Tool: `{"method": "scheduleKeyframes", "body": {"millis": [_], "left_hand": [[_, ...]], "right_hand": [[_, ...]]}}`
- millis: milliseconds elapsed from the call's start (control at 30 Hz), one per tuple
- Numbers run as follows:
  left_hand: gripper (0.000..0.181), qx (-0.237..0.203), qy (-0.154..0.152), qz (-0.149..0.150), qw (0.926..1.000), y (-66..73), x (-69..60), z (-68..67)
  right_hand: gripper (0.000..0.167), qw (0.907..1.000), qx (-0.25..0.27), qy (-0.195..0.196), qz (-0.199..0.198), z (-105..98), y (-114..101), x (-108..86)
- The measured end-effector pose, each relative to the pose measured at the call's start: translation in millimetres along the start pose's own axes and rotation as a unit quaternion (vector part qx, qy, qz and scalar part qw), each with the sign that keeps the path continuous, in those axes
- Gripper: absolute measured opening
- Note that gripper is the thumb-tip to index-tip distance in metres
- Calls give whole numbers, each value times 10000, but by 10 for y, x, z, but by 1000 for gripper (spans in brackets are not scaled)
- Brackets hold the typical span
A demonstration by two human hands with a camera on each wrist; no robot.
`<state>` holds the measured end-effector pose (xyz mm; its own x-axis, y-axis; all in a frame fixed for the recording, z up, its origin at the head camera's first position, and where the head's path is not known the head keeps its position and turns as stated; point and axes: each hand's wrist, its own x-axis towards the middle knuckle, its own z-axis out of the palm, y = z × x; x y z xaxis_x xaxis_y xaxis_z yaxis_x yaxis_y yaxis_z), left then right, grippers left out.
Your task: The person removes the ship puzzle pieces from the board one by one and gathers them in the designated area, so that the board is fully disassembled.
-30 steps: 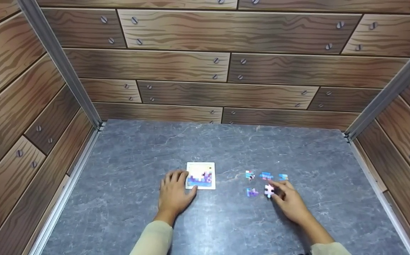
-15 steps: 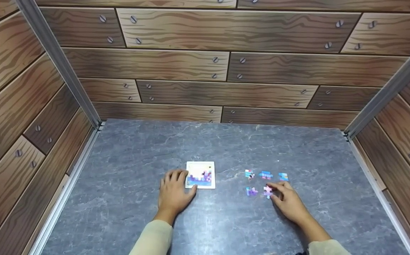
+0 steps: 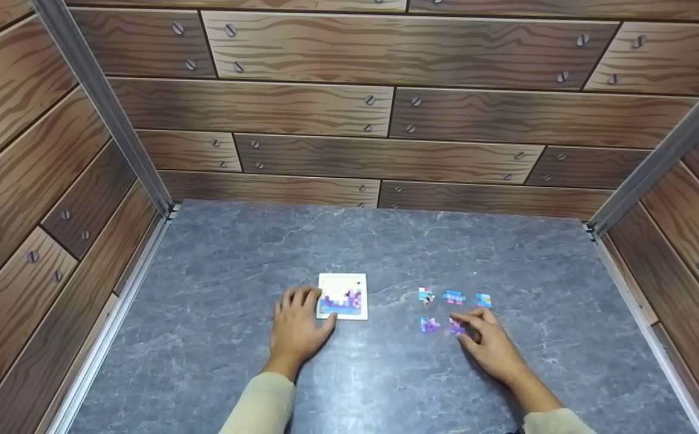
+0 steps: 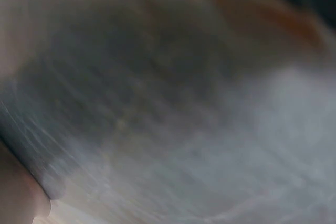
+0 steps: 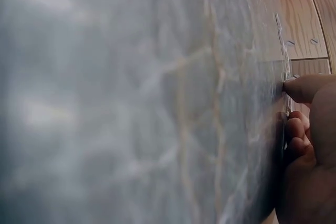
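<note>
A small square puzzle board (image 3: pixel 362 313) with a pale border lies flat on the table. My left hand (image 3: pixel 296 331) rests at its left side, thumb against the lower edge and fingers spread loosely. To the right, my right hand (image 3: pixel 493 348) pinches a purple jigsaw piece (image 3: pixel 456 327) between thumb and index finger, low over the table; the fingers cover part of it. Nearby lie another purple jigsaw piece (image 3: pixel 429 325), a red-and-blue jigsaw piece (image 3: pixel 426 295), a blue-and-pink jigsaw piece (image 3: pixel 454 296) and a blue-and-orange jigsaw piece (image 3: pixel 483 299).
Grey marbled tabletop (image 3: pixel 253 241) spreads around the hands. Wood-patterned walls (image 3: pixel 313 108) enclose it at the back and both sides, with metal posts (image 3: pixel 108 114) in the corners. The left wrist view is mostly blurred.
The right fingers have shifted slightly left with the purple jigsaw piece, which has turned and now looks darker and flatter. The left hand and the board stay in place.
</note>
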<state>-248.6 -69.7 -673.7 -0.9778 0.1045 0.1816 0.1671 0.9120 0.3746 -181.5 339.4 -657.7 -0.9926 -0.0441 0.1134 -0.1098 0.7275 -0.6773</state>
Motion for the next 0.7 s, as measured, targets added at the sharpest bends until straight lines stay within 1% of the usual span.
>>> {"method": "scheduleKeyframes", "body": {"millis": [233, 333, 600, 700], "left_hand": [[63, -133, 91, 63, 9998, 8, -8, -11], [63, -127, 117, 80, 9998, 4, -3, -3], [64, -62, 69, 64, 9999, -5, 0, 7], [64, -38, 55, 54, 10000, -6, 4, -1]], "right_hand": [[40, 10000, 73, 37, 54, -6, -10, -6], [39, 9999, 116, 64, 55, -12, -14, -4], [40, 9996, 239, 123, 69, -10, -2, -3], [41, 9994, 322, 74, 115, -14, -8, 5]]}}
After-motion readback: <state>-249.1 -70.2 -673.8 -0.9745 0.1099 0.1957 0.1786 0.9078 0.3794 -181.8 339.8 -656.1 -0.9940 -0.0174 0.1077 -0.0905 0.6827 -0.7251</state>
